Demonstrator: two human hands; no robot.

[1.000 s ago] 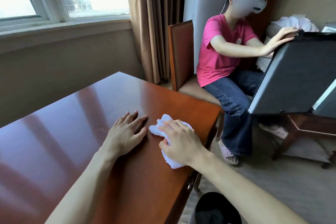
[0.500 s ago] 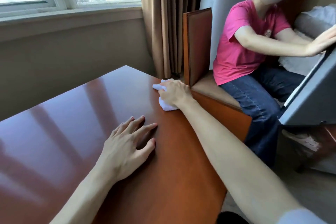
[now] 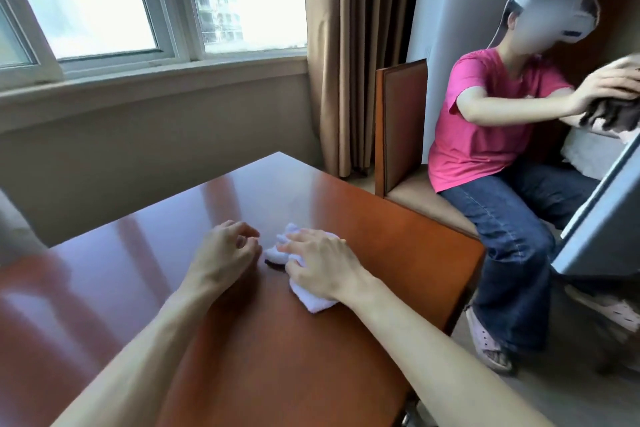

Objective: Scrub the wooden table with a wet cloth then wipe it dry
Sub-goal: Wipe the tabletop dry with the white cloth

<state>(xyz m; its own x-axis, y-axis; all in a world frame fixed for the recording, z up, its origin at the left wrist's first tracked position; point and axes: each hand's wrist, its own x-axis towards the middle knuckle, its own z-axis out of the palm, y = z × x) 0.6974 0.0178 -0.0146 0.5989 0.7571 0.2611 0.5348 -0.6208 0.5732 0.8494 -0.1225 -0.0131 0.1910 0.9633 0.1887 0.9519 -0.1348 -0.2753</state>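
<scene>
Right hand (image 3: 322, 267) pressing the cloth (image 3: 313, 302) on the table (image 3: 398, 243)
Its fingers are lying fairly straight over the cloth; left hand (image 3: 225, 253) is resting just beside them, fingers loosely curled, gripping nothing

Two bare forearms reach in from the bottom edge, slim and unsleeved. The left hand (image 3: 224, 255) and right hand (image 3: 323, 265) wear no gloves, rings, watch or bracelet that can be seen.
</scene>
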